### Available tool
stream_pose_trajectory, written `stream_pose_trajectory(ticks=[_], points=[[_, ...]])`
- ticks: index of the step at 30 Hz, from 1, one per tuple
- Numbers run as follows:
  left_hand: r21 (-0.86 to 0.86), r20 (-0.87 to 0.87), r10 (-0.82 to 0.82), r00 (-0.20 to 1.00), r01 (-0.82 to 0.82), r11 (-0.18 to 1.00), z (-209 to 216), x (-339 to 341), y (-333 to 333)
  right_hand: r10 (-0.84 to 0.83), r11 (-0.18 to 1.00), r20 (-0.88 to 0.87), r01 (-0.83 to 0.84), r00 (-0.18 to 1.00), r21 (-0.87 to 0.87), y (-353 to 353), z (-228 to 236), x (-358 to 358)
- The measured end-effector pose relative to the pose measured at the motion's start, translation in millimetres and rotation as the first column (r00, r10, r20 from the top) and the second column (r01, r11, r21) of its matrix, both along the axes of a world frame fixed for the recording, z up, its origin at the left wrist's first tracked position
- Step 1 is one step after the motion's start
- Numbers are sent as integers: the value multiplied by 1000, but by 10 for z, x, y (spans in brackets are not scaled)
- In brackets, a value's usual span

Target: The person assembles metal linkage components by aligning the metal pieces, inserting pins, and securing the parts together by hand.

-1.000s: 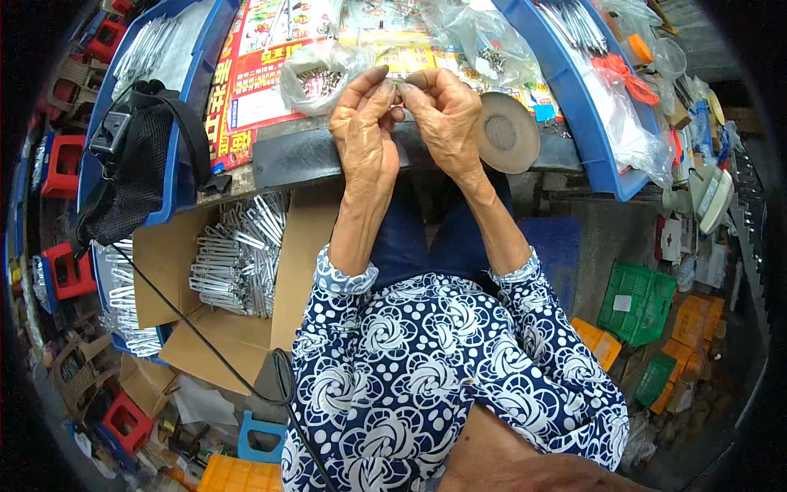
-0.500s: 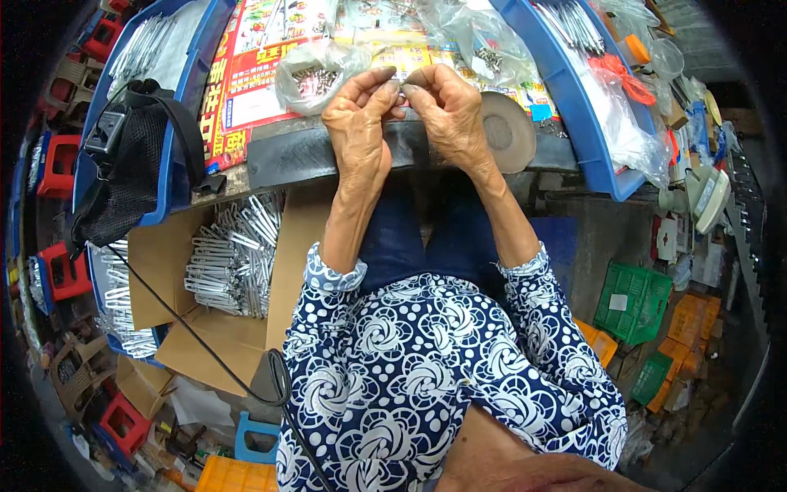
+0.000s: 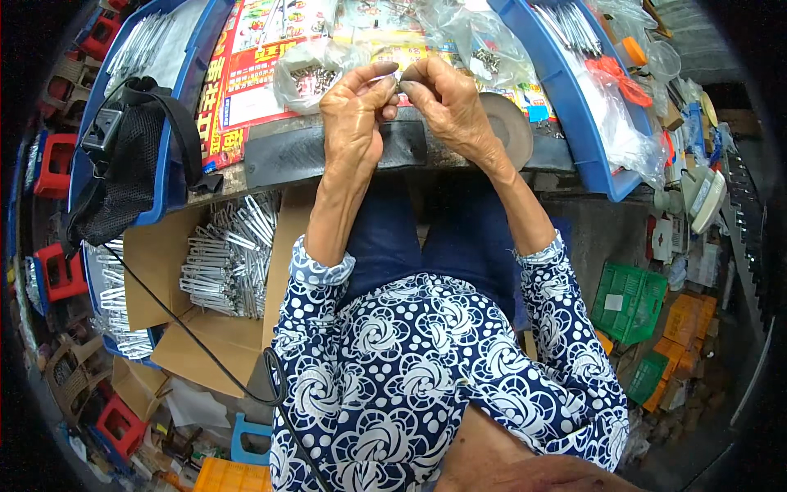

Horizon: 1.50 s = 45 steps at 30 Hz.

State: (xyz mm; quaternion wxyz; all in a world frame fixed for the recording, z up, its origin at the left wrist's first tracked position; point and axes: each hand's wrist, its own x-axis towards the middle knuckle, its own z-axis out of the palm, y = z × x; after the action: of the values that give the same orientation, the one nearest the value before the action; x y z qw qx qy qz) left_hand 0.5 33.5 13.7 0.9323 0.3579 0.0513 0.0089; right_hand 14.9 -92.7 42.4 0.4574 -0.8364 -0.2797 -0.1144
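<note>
Over the near edge of the workbench, my left hand point(image 3: 354, 111) and my right hand point(image 3: 452, 108) meet fingertip to fingertip. Each one pinches with thumb and forefinger. Whatever small piece lies between the fingertips is too little and too covered to name. Just beyond my left hand sits an open clear plastic bag point(image 3: 287, 88) with small metal parts in it. Another clear bag point(image 3: 459, 37) with small metal pieces lies past my right hand. A round grey-brown disc point(image 3: 515, 135) is beside my right wrist, and a black strip point(image 3: 279, 157) runs along the bench edge below my hands.
Blue trays with thin metal rods flank the bench, one at left point(image 3: 215, 49) and one at right point(image 3: 566, 111). A black mesh bag point(image 3: 123, 172) hangs over the left tray. Below stands an open cardboard box point(image 3: 209, 353) of metal pieces. Green crates point(image 3: 630, 299) are at right.
My hands stay together in a pinch, with the fingertips slightly farther apart. My forearms have spread outward a little, and the whole view has shifted slightly.
</note>
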Motion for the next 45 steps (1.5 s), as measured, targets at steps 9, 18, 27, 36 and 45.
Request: stream_pose_trajectory(ticks=[9, 18, 27, 36, 45], points=[[102, 8, -41, 999, 40, 994, 30, 33, -15, 17, 1000, -18, -17, 1000, -7, -22, -15, 66], [282, 68, -14, 998, -6, 959, -18, 42, -80, -65, 996, 95, 70, 993, -52, 20, -107, 76], [577, 182, 227, 957, -290, 763, -20, 52, -191, -91, 996, 0, 91, 996, -15, 93, -84, 46], [248, 42, -4, 999, -7, 969, -11, 59, -71, -85, 994, 136, 94, 987, -61, 81, -124, 78], [399, 145, -5, 989, -54, 915, -46, 13, -91, -14, 976, -279, 75, 960, 207, 4, -154, 160]])
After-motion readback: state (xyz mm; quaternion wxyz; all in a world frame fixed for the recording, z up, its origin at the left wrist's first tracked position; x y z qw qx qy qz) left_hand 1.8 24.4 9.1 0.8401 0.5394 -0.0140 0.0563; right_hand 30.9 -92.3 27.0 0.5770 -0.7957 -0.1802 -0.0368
